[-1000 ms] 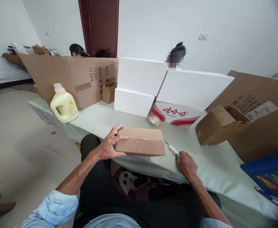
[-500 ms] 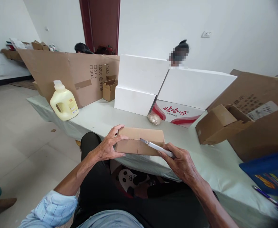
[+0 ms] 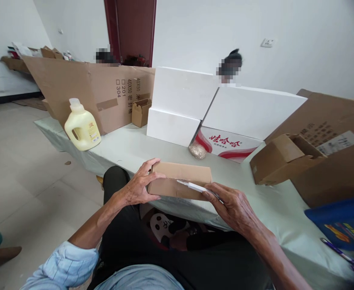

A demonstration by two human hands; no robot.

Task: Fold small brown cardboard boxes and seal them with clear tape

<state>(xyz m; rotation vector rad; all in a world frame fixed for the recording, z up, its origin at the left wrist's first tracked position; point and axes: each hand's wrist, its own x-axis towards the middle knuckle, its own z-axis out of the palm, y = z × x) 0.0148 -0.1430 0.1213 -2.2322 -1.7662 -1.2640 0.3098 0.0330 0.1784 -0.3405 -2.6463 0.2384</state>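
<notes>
Left hand point(image 3: 139, 185): fingers spread wide over the left end of the small carton point(image 3: 177, 170), gripping it; one digit reaches the far edge, one lies on the top face, one runs along the near side
Right hand point(image 3: 231, 201): fingers closed round the white handle of the cutter point(image 3: 198, 188); thumb side against the carton's right end
Blade: points left, at the middle seam of the carton; whether it bites into the cardboard cannot be told
Carton: brown, held level at the near edge of the covered table point(image 3: 128, 147), between the two hands; whether it rests on the cloth is unclear
Beyond the carton: a shiny, clear-wrapped bundle point(image 3: 198, 151), just in front of the red-and-white carton point(image 3: 225, 145); white boxes point(image 3: 180, 92) stacked beside and above
Left of the table: a pale yellow jug point(image 3: 88, 133); a small open box point(image 3: 140, 114) near the large cardboard sheet point(image 3: 74, 84)
Right of the table: an open brown box point(image 3: 282, 159); a blue item point(image 3: 343, 223); a purple pen-like object point(image 3: 342, 251)
Behind the boxes: the tops of two people's heads; a dark red door point(image 3: 134, 32); a wall socket point(image 3: 267, 42)
</notes>
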